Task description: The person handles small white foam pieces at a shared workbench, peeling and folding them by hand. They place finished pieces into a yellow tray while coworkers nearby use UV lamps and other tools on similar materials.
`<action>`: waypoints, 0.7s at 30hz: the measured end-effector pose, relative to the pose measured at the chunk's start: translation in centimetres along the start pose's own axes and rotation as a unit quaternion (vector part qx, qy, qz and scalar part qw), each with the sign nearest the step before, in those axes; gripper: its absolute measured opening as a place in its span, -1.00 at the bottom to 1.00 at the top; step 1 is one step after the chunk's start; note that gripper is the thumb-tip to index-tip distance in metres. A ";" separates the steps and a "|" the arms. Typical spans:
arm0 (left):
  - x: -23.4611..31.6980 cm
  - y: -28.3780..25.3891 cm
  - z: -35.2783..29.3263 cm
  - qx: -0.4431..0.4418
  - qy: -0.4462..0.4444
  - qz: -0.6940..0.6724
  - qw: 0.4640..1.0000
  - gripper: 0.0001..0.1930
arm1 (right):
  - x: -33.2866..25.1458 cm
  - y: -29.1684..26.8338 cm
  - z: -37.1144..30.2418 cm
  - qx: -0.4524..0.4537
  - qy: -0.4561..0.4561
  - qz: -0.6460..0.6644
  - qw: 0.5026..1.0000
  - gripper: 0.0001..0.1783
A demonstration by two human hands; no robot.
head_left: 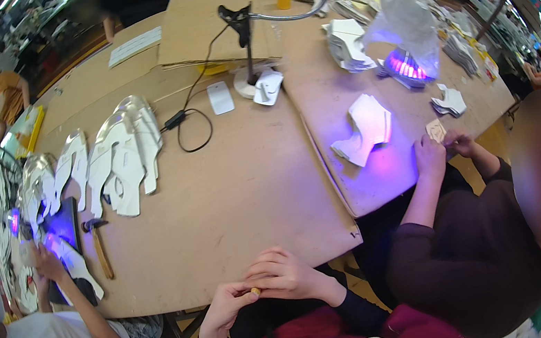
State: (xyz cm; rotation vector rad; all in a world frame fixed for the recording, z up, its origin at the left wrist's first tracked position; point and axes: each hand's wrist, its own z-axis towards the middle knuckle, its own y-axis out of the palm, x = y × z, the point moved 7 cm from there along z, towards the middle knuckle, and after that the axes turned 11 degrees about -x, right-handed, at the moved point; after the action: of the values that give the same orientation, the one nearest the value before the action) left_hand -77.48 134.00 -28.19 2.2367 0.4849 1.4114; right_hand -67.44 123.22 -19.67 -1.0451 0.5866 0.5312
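Note:
My left hand (pixel 225 309) and my right hand (pixel 288 278) meet at the table's near edge, just in front of my body. From between the left thumb and fingers pokes the end of a small yellow-brown piece (pixel 255 291); the rest of it is hidden, so its kind is unclear. The right hand's fingers are bent and pressed together over the left fingers. Whatever they enclose does not show. Brown board covers the table (pixel 236 223) beyond both hands. Nearest on the left lies a hammer (pixel 100 249) with a wooden handle.
Stacks of white curved cut pieces (pixel 122 156) lie at the left. A clamp lamp's black stand (pixel 244 40) and cable are at the back. Right, a purple-lit lamp (pixel 407 68) hangs over white pieces (pixel 366 128). Co-workers sit either side, handling pieces.

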 end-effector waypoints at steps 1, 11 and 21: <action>0.1 0.3 0.0 -0.001 0.007 0.003 1.000 -0.76 | -0.3 -0.2 -0.1 0.010 -0.006 -0.013 1.000 -0.69; 0.4 2.4 0.3 -0.049 0.030 -0.003 0.998 -0.75 | -1.2 0.0 -0.6 -0.005 -0.026 -0.012 1.000 -0.66; -0.6 2.1 0.0 -0.038 0.001 0.034 0.999 -0.73 | -1.2 0.2 -0.7 -0.019 -0.019 0.010 1.000 -0.64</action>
State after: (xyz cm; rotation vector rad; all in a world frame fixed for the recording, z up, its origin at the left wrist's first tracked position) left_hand -77.64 131.89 -27.50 2.2102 0.3531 1.4420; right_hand -68.52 122.54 -19.24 -1.0645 0.5561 0.5812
